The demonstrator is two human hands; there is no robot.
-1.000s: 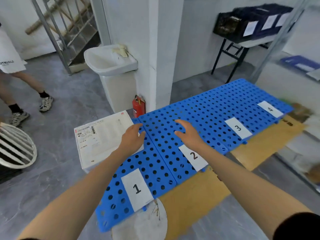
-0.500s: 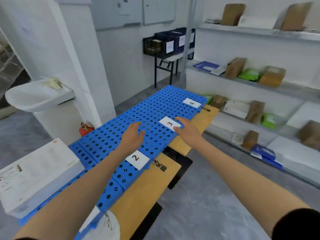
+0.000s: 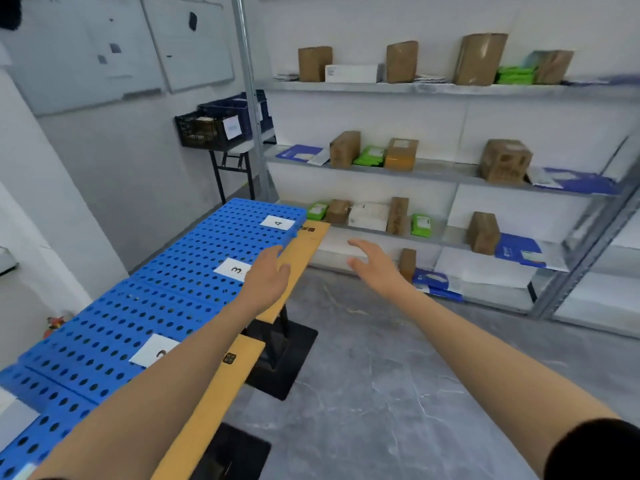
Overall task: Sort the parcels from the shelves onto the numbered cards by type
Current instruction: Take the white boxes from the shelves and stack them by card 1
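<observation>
Neither hand grips anything: the left hand and the right hand are both empty, with fingers loosely spread and palms turned down.

Much is cut off or blurred. The card marked 3 has its near right corner covered by the left hand, and the next card along is partly hidden under the left forearm, so its number cannot be read. The card marked 4 lies in full view near the far right corner of the blue perforated panels. The near end of the panels runs out of frame at the lower left. Labels on the parcels are too soft to read.

Both arms reach forward, bare to a dark sleeve at the lower right corner. The left hand hovers over the right edge of the panels, where a tan board shows beneath them. The right hand is held out in the air beyond that edge, over the grey floor, pointing toward the shelves.

The parcels sit on the shelves: brown boxes such as one on the middle shelf, green packets, blue mailers and a white box on the lower shelf near its left end.
</observation>
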